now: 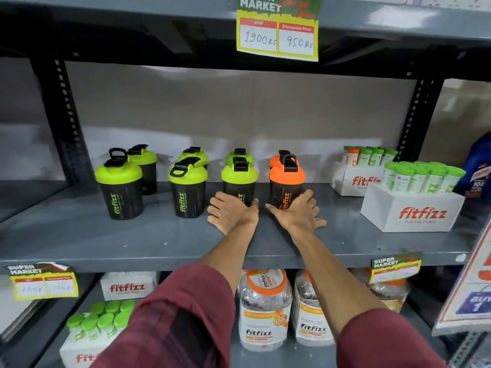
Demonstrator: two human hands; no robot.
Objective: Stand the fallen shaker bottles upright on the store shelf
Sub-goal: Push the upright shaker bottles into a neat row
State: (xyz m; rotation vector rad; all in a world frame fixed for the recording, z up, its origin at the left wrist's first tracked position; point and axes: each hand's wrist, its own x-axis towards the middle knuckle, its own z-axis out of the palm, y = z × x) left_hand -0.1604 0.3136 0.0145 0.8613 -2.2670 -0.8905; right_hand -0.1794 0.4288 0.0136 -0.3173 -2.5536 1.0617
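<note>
Several black shaker bottles stand upright in two rows on the grey shelf (148, 243). Three front ones have green lids; the front right one has an orange lid. My left hand (231, 212) wraps the base of a green-lidded shaker (240, 179). My right hand (297, 212) wraps the base of the orange-lidded shaker (287, 181), fingers spread on the shelf. Two more green-lidded shakers (121, 187) (188, 188) stand free to the left. The back row is partly hidden behind the front one.
White Fitfizz boxes of green-capped tubes (410, 200) (364, 170) sit at the shelf's right. A price sign (277, 30) hangs from the shelf above. Below are jars (264, 309) and another tube box (98, 330). Shelf posts stand at both sides.
</note>
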